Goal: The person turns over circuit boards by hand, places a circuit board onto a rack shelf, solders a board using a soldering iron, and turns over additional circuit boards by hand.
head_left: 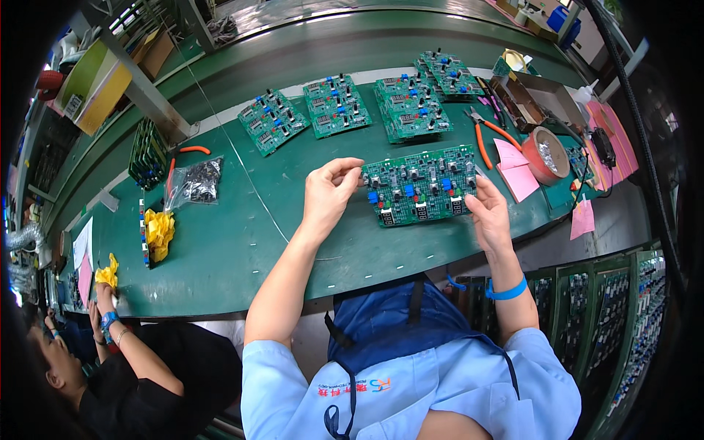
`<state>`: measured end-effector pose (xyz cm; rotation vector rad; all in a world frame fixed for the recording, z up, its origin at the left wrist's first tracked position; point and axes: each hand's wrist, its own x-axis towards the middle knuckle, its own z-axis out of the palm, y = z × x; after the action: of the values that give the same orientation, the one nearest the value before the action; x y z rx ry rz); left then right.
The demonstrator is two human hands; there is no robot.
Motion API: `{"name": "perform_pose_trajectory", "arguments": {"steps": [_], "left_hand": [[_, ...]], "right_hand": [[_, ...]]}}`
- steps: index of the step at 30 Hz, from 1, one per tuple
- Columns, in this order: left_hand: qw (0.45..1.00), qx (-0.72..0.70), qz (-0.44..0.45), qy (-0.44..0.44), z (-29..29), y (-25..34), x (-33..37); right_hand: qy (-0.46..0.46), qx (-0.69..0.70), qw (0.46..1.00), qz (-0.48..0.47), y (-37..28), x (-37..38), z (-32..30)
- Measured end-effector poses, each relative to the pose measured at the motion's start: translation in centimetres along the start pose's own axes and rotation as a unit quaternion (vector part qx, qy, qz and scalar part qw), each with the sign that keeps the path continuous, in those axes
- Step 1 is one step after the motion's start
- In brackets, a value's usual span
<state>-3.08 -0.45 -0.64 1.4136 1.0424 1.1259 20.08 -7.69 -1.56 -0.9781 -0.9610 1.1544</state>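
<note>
Between my two hands a green circuit board [420, 187] is held above the bench, its component side facing up. It carries blue parts, small black knobs and dark digit displays along the near edge. My left hand [334, 192] pinches its left edge near the far corner, fingers closed. At the right edge, my right hand [490, 216] grips with the thumb on top; part of its fingers is hidden beneath. A blue band [507, 290] circles my right wrist. Beyond the board lie similar boards: a single-looking pile [271, 123], another pile [337, 107] and a taller stack [412, 110].
Orange-handled pliers [488, 136], pink paper [518, 172] and a round reel [546, 155] lie right. A cardboard box [546, 99] stands behind. Left are a bag of black parts [196, 183], upright boards [149, 155] and yellow wrapping [159, 235]. A co-worker's arm [136, 348] reaches in lower left.
</note>
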Motion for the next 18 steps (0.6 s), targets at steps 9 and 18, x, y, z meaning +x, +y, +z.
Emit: {"name": "perform_pose_trajectory", "arguments": {"steps": [9,18], "left_hand": [[1.0,0.008,0.012,-0.005,-0.18,0.68,-0.08],[0.994,0.105,0.037,0.02,-0.13,0.08,-0.17]], "right_hand": [[-0.002,-0.018,1.0,-0.011,-0.5,0.18,-0.11],[-0.016,-0.006,1.0,-0.005,-0.23,-0.04,0.15]]}}
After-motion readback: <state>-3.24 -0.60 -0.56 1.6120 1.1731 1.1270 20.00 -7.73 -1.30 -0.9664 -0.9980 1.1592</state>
